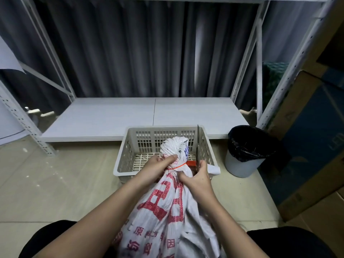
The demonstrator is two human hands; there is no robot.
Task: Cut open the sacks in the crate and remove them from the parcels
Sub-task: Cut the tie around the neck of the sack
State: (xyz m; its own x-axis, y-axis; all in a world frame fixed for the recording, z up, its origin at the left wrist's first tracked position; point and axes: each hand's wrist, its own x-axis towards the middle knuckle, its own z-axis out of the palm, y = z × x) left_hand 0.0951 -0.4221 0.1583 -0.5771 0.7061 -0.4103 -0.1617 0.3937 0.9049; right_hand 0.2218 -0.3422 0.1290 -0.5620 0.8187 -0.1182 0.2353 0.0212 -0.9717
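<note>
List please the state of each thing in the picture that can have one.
sack: closed, neck tied
red tie: uncut, around the neck
scissors: blades pointing up
left hand: gripping the neck
right hand: holding the scissors
crate: open
bin: open, black liner

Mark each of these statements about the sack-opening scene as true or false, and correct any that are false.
1. The white sack with red print is tied shut at its neck by a red tie. True.
2. The left hand grips the sack's neck. True.
3. The right hand is empty. False: it holds scissors, blades pointing up.
4. The bin with a black liner stands left of the crate. False: it stands to the crate's right.
5. The crate sits on the floor in front of a low shelf board. True.
6. The sack's neck has already been cut open. False: it is bunched and tied.
</note>
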